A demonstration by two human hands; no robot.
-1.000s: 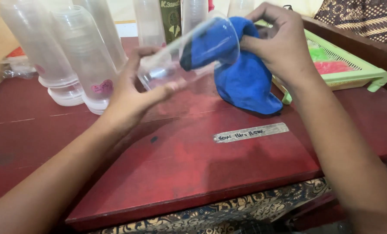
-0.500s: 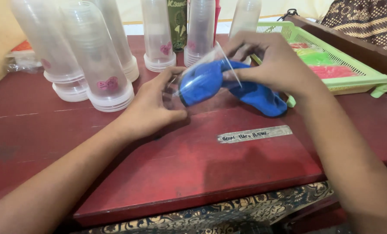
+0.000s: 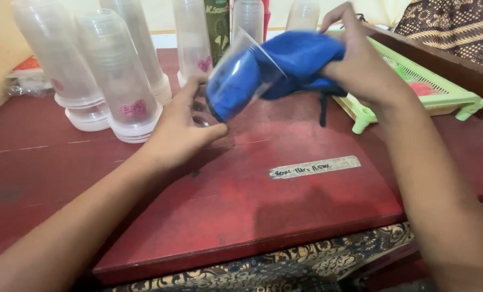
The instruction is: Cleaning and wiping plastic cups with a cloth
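Note:
My left hand [image 3: 184,127] grips the base of a clear plastic cup [image 3: 236,75] that lies tilted above the red table [image 3: 241,205], mouth toward the right. A blue cloth [image 3: 301,57] is stuffed into the cup, and my right hand [image 3: 360,59] clutches its bunched outer end, raised off the table. The cloth fills most of the cup's inside.
Several tall stacks of clear plastic cups [image 3: 117,70] stand upside down at the back left and centre. A green bottle [image 3: 217,24] stands among them. A green plastic basket [image 3: 436,94] with coloured items sits at the right. A strip of tape [image 3: 314,166] is stuck on the tabletop.
The cup and cloth dropped toward the table half a second ago, then rose again. The cloth's hanging end has lifted off the tabletop and my right hand has moved up and to the right.

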